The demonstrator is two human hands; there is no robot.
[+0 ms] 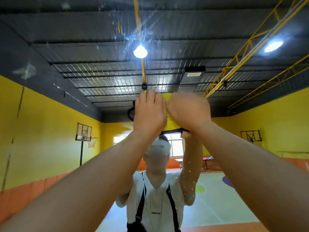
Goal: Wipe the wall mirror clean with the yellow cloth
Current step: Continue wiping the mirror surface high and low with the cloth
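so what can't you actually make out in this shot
Head view:
- yellow cloth with dark edging: mostly covered by the left hand and right hand.
- right hand: motion-blurred, so its fingers cannot be read.
- smeared wall mirror: its frame lies outside every picture edge.

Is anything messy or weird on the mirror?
Yes. The mirror has a whitish smear high on the left and splashed drops low, right of the middle. The yellow cloth touches neither.
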